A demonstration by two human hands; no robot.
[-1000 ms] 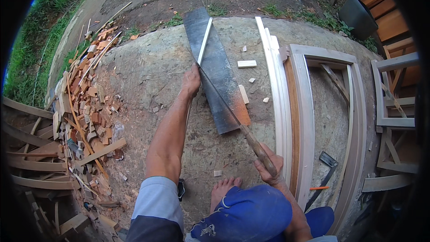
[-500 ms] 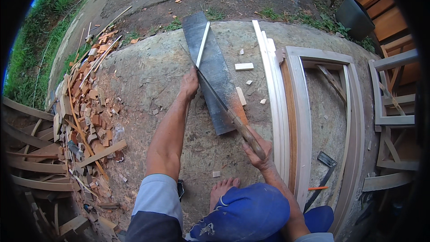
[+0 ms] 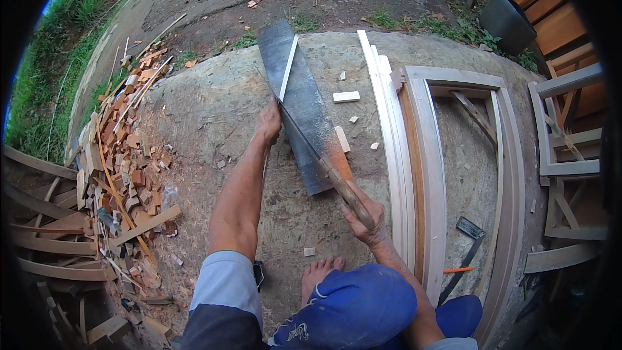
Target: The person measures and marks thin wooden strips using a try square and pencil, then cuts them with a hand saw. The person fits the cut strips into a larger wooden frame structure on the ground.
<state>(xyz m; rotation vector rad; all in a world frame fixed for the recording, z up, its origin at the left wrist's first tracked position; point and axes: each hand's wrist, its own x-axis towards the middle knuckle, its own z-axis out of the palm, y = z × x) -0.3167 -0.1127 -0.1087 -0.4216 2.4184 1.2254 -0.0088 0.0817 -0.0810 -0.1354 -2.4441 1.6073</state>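
My left hand (image 3: 268, 121) is closed around a thin pale wooden strip (image 3: 289, 68), whose far part lies on a dark, dusty board (image 3: 301, 107). My right hand (image 3: 370, 219) grips the worn wooden handle of a handsaw (image 3: 303, 135). Its narrow blade slants up and left across the board and meets the strip just beyond my left fingers. Sawdust is scattered over the board's right side. From the head view I cannot tell how deep the blade sits in the strip.
Long pale strips (image 3: 382, 110) lie to the right, beside a wooden frame (image 3: 512, 155). A try square (image 3: 468, 228) and an orange pencil (image 3: 459, 270) rest inside the frame. Wood offcuts (image 3: 136, 175) are heaped at left. A small block (image 3: 346, 97) lies past the board.
The whole scene has shifted slightly left in the picture. Both hands keep their holds, and the saw stays across the strip at nearly the same slant.
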